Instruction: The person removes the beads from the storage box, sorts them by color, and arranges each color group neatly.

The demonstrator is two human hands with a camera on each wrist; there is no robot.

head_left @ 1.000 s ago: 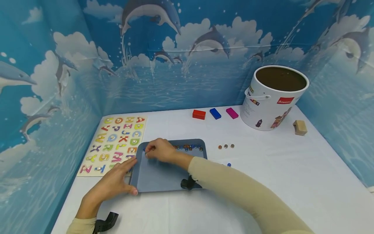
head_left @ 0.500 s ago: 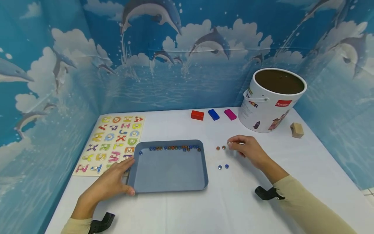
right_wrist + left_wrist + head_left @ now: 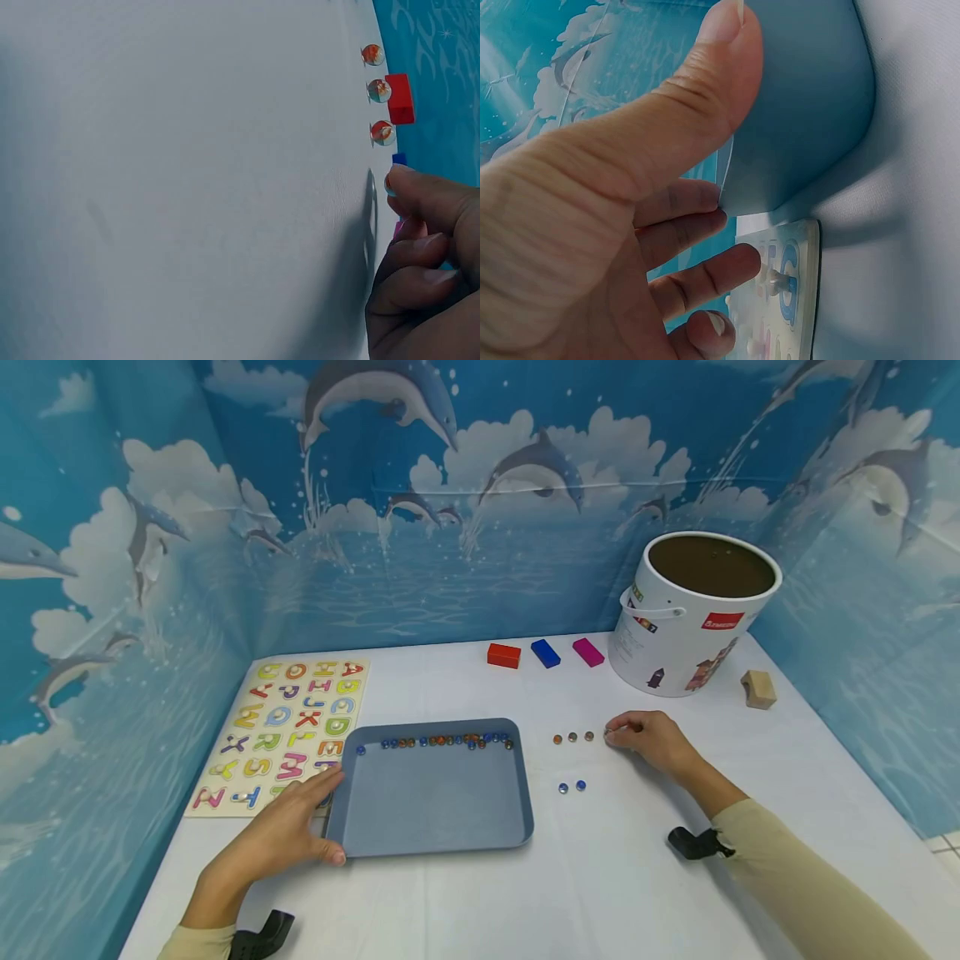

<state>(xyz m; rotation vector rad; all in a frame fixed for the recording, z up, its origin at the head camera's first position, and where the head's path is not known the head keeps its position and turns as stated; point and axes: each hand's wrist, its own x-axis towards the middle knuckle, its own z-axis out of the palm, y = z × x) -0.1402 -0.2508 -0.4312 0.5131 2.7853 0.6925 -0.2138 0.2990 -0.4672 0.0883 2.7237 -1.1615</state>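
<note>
At the right end of a row of three brownish marbles (image 3: 573, 737), my right hand (image 3: 652, 743) pinches another marble (image 3: 389, 184) between thumb and forefinger, low over the white table. Its other fingers are curled in. Two blue marbles (image 3: 581, 786) lie nearer me. My left hand (image 3: 288, 827) rests against the left side of a grey-blue tray (image 3: 427, 802), fingers extended and thumb by the front corner. In the left wrist view the thumb lies over the tray wall (image 3: 810, 97). Several blue and amber marbles (image 3: 441, 741) line the tray's far side.
A wooden alphabet puzzle board (image 3: 270, 735) lies left of the tray, partly behind my left hand. Red (image 3: 504, 656), blue (image 3: 545, 653) and pink (image 3: 588, 652) blocks sit at the back, beside a white bucket (image 3: 675, 643). A wooden block (image 3: 758, 690) stands right of it.
My right hand moved from the tray's far left corner to the row on the table. It left one marble there, then shifted right with another. My left hand stays at the tray.
</note>
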